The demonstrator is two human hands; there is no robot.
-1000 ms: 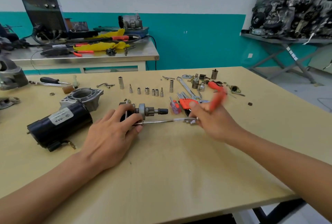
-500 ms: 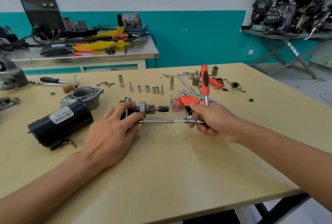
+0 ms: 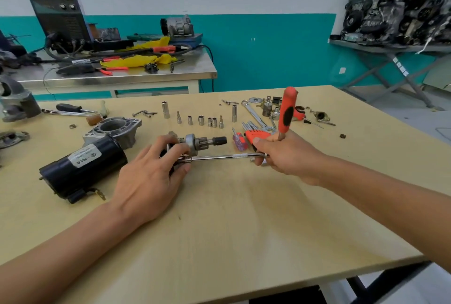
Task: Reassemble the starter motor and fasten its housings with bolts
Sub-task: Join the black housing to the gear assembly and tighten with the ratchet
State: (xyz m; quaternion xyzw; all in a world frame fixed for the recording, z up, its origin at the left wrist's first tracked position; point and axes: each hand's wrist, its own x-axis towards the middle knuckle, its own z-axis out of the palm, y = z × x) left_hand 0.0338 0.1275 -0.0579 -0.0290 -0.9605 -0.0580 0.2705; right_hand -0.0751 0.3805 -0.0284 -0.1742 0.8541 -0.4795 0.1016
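Note:
The pinion drive assembly [image 3: 203,142] lies on the wooden table [image 3: 231,218], its left part under my left hand [image 3: 148,176], which grips it. My right hand [image 3: 285,154] holds a ratchet wrench; its red handle [image 3: 286,110] stands upright and its long steel extension bar [image 3: 224,156] runs left to the part under my left fingers. The black starter motor body [image 3: 80,169] lies to the left. A grey aluminium nose housing [image 3: 114,129] sits just behind it.
A row of several sockets [image 3: 202,119] stands behind the drive. Red hex keys [image 3: 256,134], a small screwdriver [image 3: 239,141], a spanner [image 3: 253,114] and loose nuts and brackets lie at the back right. A steel bench [image 3: 117,71] with tools stands behind.
The red ratchet handle swung from a blurred, tilted position up to upright, then leaned slightly right. My left hand stayed on the drive assembly.

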